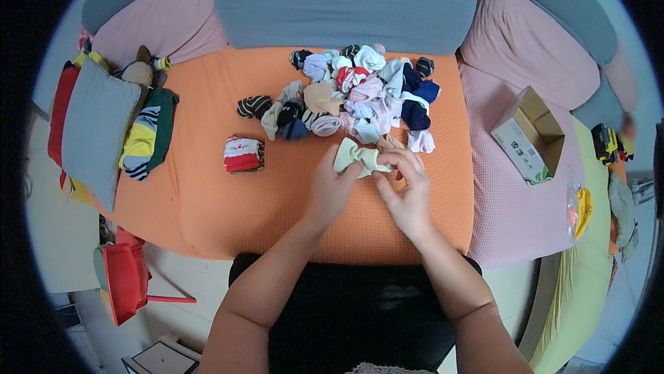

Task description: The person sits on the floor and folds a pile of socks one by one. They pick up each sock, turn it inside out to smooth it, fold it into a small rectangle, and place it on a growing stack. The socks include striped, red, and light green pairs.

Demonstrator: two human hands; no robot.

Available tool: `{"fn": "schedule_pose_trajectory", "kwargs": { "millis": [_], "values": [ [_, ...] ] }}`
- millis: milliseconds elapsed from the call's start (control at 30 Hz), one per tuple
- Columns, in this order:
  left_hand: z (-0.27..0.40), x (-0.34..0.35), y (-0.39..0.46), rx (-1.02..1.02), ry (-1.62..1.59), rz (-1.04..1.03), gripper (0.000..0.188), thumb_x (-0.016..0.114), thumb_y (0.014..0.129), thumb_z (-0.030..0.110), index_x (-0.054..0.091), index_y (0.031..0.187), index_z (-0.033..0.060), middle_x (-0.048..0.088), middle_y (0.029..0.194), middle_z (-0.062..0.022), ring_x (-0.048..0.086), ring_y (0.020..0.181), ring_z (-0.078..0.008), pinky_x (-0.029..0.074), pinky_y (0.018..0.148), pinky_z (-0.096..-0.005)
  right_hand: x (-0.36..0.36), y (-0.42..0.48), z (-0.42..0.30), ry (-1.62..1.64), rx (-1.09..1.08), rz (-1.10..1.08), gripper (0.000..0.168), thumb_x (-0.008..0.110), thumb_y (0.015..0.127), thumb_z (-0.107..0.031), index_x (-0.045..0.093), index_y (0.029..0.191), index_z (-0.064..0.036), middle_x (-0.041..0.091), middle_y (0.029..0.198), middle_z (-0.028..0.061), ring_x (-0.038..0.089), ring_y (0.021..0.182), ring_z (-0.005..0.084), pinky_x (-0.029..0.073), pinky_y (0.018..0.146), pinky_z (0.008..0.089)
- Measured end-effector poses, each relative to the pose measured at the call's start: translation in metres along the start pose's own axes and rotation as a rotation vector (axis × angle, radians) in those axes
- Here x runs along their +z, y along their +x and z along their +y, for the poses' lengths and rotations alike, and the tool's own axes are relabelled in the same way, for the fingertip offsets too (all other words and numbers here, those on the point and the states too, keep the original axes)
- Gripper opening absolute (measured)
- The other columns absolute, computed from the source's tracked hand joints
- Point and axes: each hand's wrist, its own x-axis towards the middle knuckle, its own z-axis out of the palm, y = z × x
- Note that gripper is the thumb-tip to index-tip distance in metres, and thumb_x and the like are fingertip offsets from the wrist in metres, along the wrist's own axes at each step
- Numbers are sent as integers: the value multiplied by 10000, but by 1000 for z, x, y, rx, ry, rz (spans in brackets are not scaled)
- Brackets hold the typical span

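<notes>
A pale green cloth piece (pixel 358 156), possibly a sock, is bunched between my two hands above the orange sofa seat (pixel 207 208). My left hand (pixel 332 182) pinches its left part with thumb and fingers. At its right end, the fingers and thumb of my right hand (pixel 407 187) are on the cloth. Just beyond lies a loose heap of socks and small cloth pieces (pixel 373 96) in white, pink, navy, beige and stripes. A small folded stack of red, white and dark cloth (pixel 244 154) sits to the left of my left hand.
An open cardboard box (pixel 529 138) stands on the pink seat at right, near a yellow item (pixel 583 213). Leftward are a grey cushion (pixel 101 130), striped clothing (pixel 148 135) and a plush toy (pixel 139 73). A blue-grey backrest (pixel 342 3) closes the far side. A red chair (pixel 124 280) stands lower left.
</notes>
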Motion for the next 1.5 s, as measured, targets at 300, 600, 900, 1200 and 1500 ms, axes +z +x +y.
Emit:
{"fn": "schedule_pose_trajectory", "kwargs": {
  "millis": [300, 600, 900, 1200, 1500],
  "values": [
    [-3, -10, 10, -15, 13, -87, 164, 563, 939, 147, 566, 993, -8, 590, 878, -44, 566, 800, -92, 465, 690, -248, 4, 0, 9, 372, 178, -150, 99, 609, 880, -44, 656, 959, -7, 606, 1047, 96, 608, 848, 122, 502, 682, 234],
    [7, -2, 0, 172, 289, -171, 303, 654, 870, 244, 597, 982, -31, 572, 951, -136, 615, 814, -213, 526, 669, -301, 1, 3, 11, 95, 118, -38, 192, 701, 746, 7, 620, 919, -8, 588, 840, 81, 584, 740, 165, 507, 658, 276],
    [-11, -9, 2, 28, 232, -231, 229, 618, 894, 166, 609, 1024, -22, 589, 950, -77, 589, 858, -139, 489, 729, -273, -1, 4, 13, 28, 65, -14, 132, 655, 772, 40, 651, 897, 0, 616, 921, 120, 618, 764, 220, 513, 705, 309],
    [1, -9, 5, -217, -149, -244, 255, 550, 958, 234, 629, 980, -8, 584, 827, 11, 526, 773, -61, 424, 688, -214, -4, 6, 8, -21, 93, -74, 203, 702, 752, 3, 673, 953, -7, 622, 969, 123, 625, 751, 201, 525, 679, 297],
    [-7, -10, 4, -202, -101, -274, 218, 555, 951, 208, 626, 962, 2, 579, 828, 5, 520, 758, -59, 418, 671, -210, -6, 5, 13, 16, 108, -82, 125, 673, 755, 53, 627, 865, 13, 614, 901, 107, 618, 718, 184, 521, 642, 287]
  ]
}}
